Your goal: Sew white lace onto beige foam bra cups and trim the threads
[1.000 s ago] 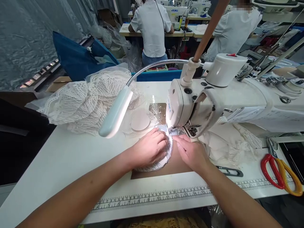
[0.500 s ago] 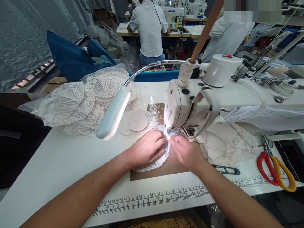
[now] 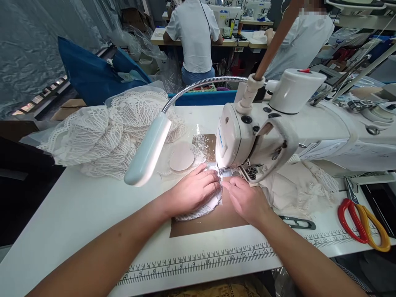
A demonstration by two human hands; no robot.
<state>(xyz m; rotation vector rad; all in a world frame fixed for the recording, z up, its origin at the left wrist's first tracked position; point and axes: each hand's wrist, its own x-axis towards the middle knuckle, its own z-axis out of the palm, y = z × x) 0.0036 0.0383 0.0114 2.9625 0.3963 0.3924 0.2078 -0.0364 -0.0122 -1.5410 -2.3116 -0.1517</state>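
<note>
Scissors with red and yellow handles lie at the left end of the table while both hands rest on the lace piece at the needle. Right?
Wrong side: the head view shows the scissors at the right end of the table. The left hand and right hand do rest on the lace piece.

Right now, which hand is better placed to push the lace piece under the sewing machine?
Probably the left hand: it lies flat on the lace piece, just in front of the sewing machine. The right hand only touches the piece's edge.
</note>
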